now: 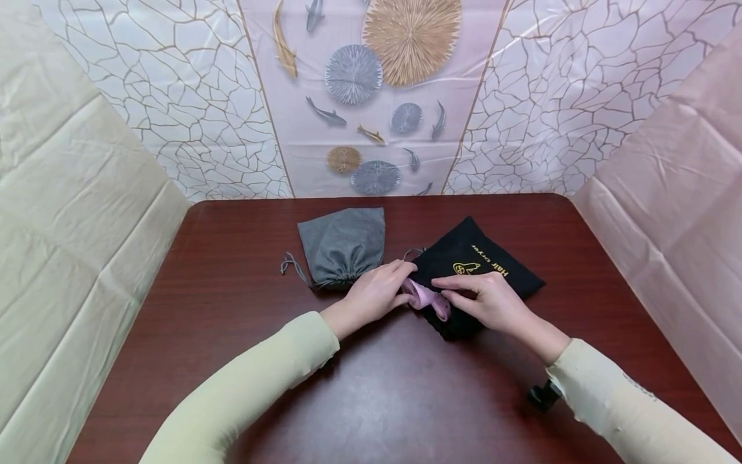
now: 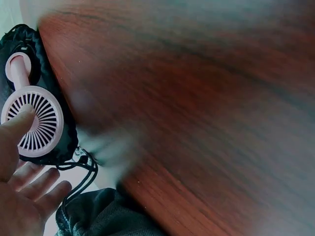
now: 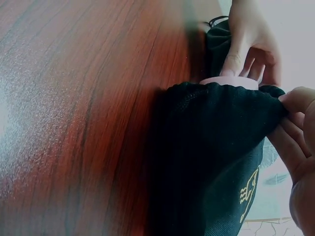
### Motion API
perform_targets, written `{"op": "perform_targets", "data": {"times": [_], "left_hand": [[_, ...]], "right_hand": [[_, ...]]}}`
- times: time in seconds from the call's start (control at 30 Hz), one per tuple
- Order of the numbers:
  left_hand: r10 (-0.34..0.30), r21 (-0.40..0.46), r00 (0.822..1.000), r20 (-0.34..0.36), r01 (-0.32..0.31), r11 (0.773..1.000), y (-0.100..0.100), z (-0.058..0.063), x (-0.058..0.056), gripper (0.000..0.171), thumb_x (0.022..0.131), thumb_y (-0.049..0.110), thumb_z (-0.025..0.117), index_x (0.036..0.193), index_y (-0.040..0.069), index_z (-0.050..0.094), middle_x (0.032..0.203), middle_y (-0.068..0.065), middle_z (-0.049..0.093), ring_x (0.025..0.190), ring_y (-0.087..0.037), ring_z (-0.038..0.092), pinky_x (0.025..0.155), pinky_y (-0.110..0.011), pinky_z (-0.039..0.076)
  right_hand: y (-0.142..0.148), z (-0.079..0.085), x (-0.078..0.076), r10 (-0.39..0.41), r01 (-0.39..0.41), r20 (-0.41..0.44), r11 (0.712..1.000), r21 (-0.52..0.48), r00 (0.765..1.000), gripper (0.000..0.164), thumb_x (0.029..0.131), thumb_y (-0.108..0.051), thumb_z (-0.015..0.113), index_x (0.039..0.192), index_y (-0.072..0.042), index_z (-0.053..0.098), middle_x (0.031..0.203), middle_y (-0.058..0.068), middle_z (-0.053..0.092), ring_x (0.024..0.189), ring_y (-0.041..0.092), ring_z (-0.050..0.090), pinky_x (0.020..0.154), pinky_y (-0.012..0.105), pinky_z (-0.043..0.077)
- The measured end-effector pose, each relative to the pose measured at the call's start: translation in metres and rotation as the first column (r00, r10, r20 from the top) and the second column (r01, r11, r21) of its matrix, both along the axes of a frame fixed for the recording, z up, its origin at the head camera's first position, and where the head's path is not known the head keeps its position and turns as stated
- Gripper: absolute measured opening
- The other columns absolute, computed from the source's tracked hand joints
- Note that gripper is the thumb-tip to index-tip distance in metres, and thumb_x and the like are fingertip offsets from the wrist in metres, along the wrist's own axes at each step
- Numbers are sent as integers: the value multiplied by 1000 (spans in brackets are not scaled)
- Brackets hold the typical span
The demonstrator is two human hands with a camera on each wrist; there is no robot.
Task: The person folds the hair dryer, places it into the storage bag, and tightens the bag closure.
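A pink hair dryer (image 1: 421,295) lies in the mouth of a black drawstring bag (image 1: 481,258) that has "Hair Dryer" in gold print. My left hand (image 1: 377,292) grips the dryer's round end, the thumb on its slotted grille (image 2: 44,123) and the fingers at the far side. In the left wrist view the dryer's handle shows above the grille, framed by black cloth. With thumb and fingertips, my right hand (image 1: 489,298) pinches the gathered rim of the black bag; the right wrist view shows the pink edge (image 3: 231,81) just above that rim.
Left of the black bag, close by my left hand, lies a grey drawstring bag (image 1: 344,248) with its cord (image 1: 295,267) trailing left. Both bags rest on a dark red-brown wooden table (image 1: 371,386). Patterned and plain cloth walls (image 1: 214,96) stand around its back and sides.
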State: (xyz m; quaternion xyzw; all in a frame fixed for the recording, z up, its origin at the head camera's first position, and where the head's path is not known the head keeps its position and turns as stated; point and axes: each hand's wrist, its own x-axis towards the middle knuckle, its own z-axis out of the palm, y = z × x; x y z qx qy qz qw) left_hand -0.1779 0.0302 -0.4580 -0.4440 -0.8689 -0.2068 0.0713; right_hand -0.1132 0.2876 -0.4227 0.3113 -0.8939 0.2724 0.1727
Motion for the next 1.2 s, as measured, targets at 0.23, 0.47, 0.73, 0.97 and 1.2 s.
{"op": "perform_targets", "data": {"times": [0.23,0.47,0.73,0.97,1.2], "left_hand": [[55,-28,997,-47,-56,998,10,-3,0,61,97,36,81,146,6,59,125,-8,65,101,-24,73,87,-37,61],[116,-35,991,-73,-119,992,21,-9,4,62,95,46,80,139,7,63,125,-8,64,101,-24,74,84,-36,61],[156,-22,979,-132,-161,987,30,-12,7,60,93,44,82,134,6,62,123,-9,66,98,-24,75,78,-35,62],[129,-113,991,-33,-131,985,17,-7,0,51,101,34,77,143,8,62,132,-9,66,111,-24,73,91,-36,61],[84,-118,996,-17,-86,989,10,-3,-6,30,105,19,71,132,8,68,125,-11,71,107,-28,74,89,-41,61]], "right_hand": [[1,-1,1,2,-2,-4,1000,-12,1000,35,86,5,82,115,-14,84,101,-2,82,75,2,65,67,17,50],[2,-3,2,7,-7,8,1000,-25,1000,36,86,6,81,116,-13,84,99,-2,82,71,0,61,65,16,48],[4,-3,1,4,-4,-7,1000,-25,1000,37,86,6,81,117,-14,83,94,-6,81,70,-1,59,66,17,48],[14,1,1,-28,29,-41,999,24,999,39,83,7,84,117,-13,84,102,-1,82,73,4,64,66,19,50],[20,3,5,-31,35,-45,995,90,999,39,83,2,85,120,-11,82,109,3,82,86,15,76,73,35,60]]}}
